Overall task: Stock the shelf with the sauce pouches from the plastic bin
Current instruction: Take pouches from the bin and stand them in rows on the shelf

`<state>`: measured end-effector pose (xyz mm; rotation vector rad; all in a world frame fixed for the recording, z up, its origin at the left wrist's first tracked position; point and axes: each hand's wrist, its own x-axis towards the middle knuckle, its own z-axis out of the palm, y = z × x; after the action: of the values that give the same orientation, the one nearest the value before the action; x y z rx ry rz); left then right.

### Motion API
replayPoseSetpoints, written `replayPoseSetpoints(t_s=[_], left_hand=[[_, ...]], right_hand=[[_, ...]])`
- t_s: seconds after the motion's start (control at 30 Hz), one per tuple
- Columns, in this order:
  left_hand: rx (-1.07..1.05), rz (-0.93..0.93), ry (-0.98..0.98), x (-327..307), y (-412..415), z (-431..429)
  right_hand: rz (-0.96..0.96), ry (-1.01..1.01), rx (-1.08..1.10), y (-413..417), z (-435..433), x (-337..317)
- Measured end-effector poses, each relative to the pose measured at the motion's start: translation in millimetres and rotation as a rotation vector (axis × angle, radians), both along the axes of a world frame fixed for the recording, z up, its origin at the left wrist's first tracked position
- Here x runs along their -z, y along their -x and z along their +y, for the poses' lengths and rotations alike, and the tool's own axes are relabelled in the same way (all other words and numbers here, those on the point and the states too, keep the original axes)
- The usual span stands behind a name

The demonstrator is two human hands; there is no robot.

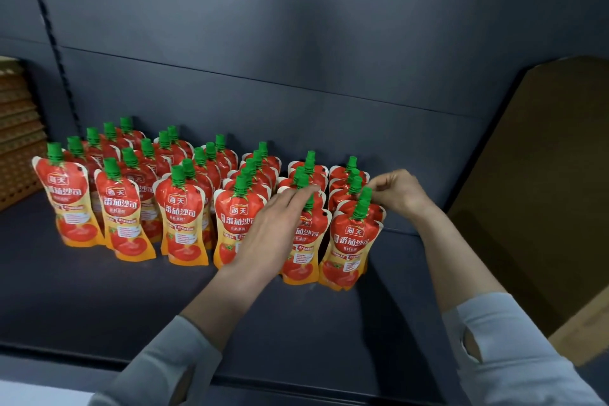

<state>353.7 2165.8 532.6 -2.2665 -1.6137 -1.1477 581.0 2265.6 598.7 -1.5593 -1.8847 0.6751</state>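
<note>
Shelf (pixel 99 306): a dark grey flat deck, with its front edge cut off at the lower border. A dark back panel (pixel 296 26) is seen behind it. A brown board (pixel 543 175) is stood at the right end. A brown slatted panel (pixel 16 142) is cut off by the left border.

Sauce pouches (pixel 184 217): red-orange with green screw caps, stood upright on the deck in 6 columns running front to back. They are set towards the back panel, from left to centre-right. The rear pouches are largely hidden by those in front and only their caps are seen, so no count per column is taken.

Left hand (pixel 273 224): laid over the upper face of pouch 5A (pixel 304 250), the front pouch of column 5. The fingers are nearly straight, with the tips at the green cap. The thumb is hidden, so a grip cannot be confirmed. About half of the label is covered by the hand.

Right hand (pixel 395 191): held just right of column 6. The fingers are curled, and the tips are closed in a pinch on the cap of pouch 6B (pixel 365 194), 2nd from the front. Pouch 6A (pixel 352 241) is stood just in front of it, below the hand.

Grey sleeves (pixel 514 356) are seen on both forearms and are cut off at the lower border.
</note>
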Motion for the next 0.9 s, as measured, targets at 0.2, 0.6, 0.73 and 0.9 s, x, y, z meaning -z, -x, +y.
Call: replayPoseSetpoints(t_s=[0.2, 0.6, 0.73, 0.9], left_hand=[[-0.002, -0.003, -0.019, -0.4, 3.3, 2.0], [-0.32, -0.187, -0.126, 4.2, 63.5, -24.1], [-0.334, -0.149, -0.038, -0.6, 70.2, -18.4], [-0.329, -0.122, -0.015, -6.9, 71.1, -17.9]], right_hand=[[-0.042, -0.074, 0.021, 1.1, -7.8, 3.4], [-0.267, -0.492, -0.105, 69.8, -81.5, -0.3], [-0.511, -0.381, -0.113, 88.0, -78.1, -2.9], [-0.351, -0.318, -0.168, 98.8, -78.9, -3.5]])
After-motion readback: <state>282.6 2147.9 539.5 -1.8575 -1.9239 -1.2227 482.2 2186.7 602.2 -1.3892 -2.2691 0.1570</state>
